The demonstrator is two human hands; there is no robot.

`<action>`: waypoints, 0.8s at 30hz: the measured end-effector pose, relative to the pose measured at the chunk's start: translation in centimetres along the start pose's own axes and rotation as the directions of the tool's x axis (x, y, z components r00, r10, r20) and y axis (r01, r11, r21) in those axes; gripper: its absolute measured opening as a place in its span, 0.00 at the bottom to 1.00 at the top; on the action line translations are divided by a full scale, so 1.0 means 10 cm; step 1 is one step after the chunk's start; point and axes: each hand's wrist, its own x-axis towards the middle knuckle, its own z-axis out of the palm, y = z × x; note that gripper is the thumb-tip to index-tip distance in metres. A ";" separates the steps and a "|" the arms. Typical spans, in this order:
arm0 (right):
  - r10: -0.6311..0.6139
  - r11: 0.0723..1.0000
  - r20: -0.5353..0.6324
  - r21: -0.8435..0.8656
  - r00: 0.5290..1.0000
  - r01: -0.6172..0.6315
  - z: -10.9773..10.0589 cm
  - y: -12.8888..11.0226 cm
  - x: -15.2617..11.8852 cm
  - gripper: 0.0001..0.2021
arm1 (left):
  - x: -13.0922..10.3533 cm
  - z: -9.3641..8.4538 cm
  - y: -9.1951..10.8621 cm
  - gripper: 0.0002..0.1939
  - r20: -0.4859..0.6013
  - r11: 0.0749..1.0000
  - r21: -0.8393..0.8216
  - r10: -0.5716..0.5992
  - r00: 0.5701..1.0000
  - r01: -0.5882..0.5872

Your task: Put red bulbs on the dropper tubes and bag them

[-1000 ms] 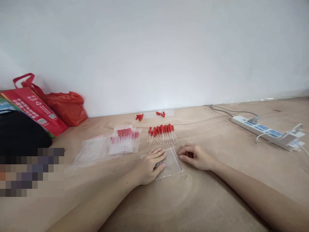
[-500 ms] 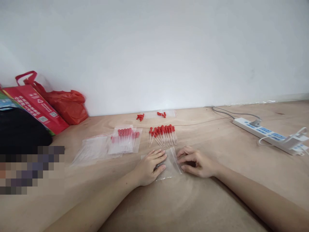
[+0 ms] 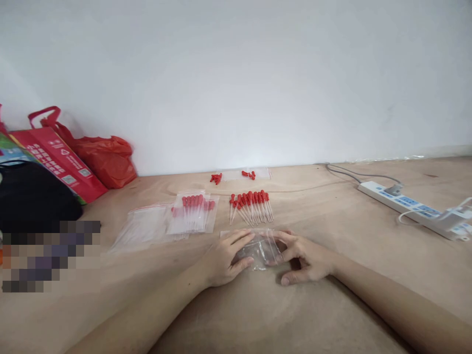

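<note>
A clear zip bag (image 3: 261, 250) lies on the table between my two hands. My left hand (image 3: 229, 258) rests over the bag's left part, its fingers stretched out and the thumb apart from them. On the other side, the fingers of my right hand (image 3: 308, 255) reach to the bag's right edge, which is bent up. The right thumb stands well away from those fingers, and some fingertips are hidden by or seen through the film. Just beyond the bag lies a row of glass droppers (image 3: 254, 204) with red rubber bulbs.
Left of the row are filled zip bags of droppers (image 3: 193, 211) and a stack of flat clear bags (image 3: 145, 223). Loose red bulbs (image 3: 216, 178) lie near the wall. A power strip (image 3: 409, 201) sits right; red bags (image 3: 105, 160) and a black bag (image 3: 35, 196) stand left.
My right hand has shifted its fingers to the bag's right edge and spread its thumb. That side of the bag has risen and bent. My left hand stays nearly in place.
</note>
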 end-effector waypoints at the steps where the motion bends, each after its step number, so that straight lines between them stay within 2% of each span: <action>1: 0.012 0.999 -0.011 0.034 1.000 -0.012 -0.01 0.01 -0.01 0.18 | -0.02 -0.02 0.00 0.26 0.033 1.000 -0.005 -0.009 0.999 0.009; 4: 0.043 0.984 -0.037 0.173 0.998 -0.036 -0.04 0.06 -0.03 0.15 | -0.06 -0.09 0.00 0.28 0.123 0.999 -0.037 -0.027 0.992 0.032; 8: 0.089 0.955 -0.065 0.289 0.994 -0.067 -0.09 0.12 -0.05 0.12 | -0.04 -0.13 0.01 0.27 0.180 0.998 -0.049 -0.026 0.983 0.035; 14: 0.145 0.969 -0.085 0.212 0.986 -0.124 -0.10 0.13 -0.11 0.10 | -0.06 -0.18 -0.01 0.24 0.217 0.999 -0.028 -0.039 0.975 0.046; 18: 0.233 0.951 -0.190 0.249 0.954 -0.182 -0.08 0.16 -0.07 0.09 | -0.13 -0.20 -0.07 0.25 0.214 0.998 0.007 -0.068 0.974 0.068; 20: 0.364 0.917 -0.321 0.288 0.874 -0.276 -0.09 0.27 0.02 0.11 | -0.14 -0.20 -0.10 0.25 0.209 0.998 0.007 -0.061 0.976 0.061; 22: 0.509 0.860 -0.472 0.326 0.720 -0.393 -0.13 0.44 0.19 0.12 | -0.14 -0.19 -0.12 0.25 0.209 0.999 0.001 -0.046 0.977 0.046; 24: 0.600 0.796 -0.570 0.352 0.562 -0.492 -0.18 0.64 0.40 0.12 | -0.13 -0.18 -0.13 0.26 0.208 1.000 -0.003 -0.029 0.978 0.030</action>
